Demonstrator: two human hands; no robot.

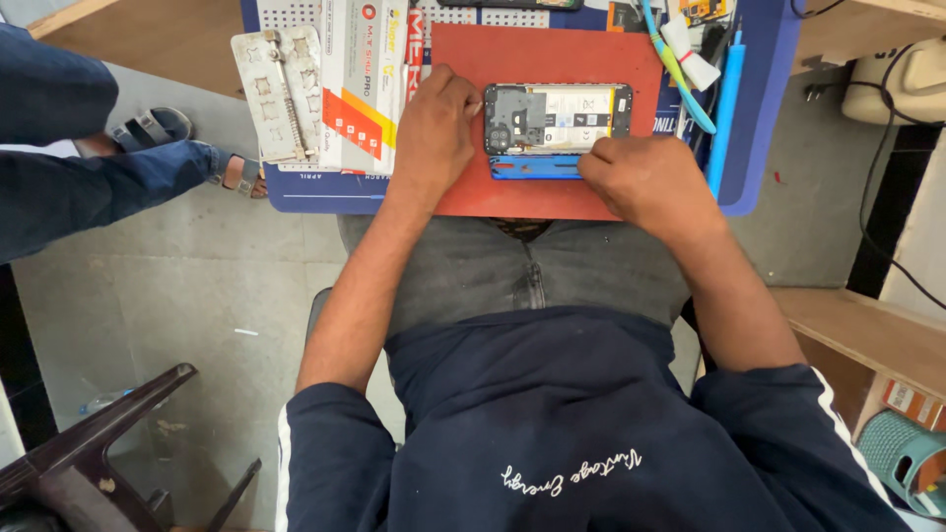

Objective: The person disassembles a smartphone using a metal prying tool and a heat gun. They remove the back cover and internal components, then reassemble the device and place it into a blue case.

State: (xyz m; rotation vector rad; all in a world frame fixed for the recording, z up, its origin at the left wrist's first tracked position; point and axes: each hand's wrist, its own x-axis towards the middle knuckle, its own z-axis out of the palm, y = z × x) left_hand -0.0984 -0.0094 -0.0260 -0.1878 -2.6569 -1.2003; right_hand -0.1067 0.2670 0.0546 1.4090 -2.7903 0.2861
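An opened phone (557, 117) lies flat on a red mat (552, 54), its back removed so the circuit board and battery show. A blue back cover (534, 168) lies just in front of it. My left hand (436, 128) rests on the mat with its fingertips at the phone's left end. My right hand (641, 182) presses down at the phone's lower right corner, over the blue cover's right end. Whether either hand pinches a small tool is hidden.
The red mat sits on a blue work mat (754, 118) on a small table. Left of it lie a white metal fixture plate (281, 94) and boxed packages (365, 84). Tweezers and tools (690, 69) lie at right. Another person's legs (89, 167) are left; a dark chair (99, 453) is lower left.
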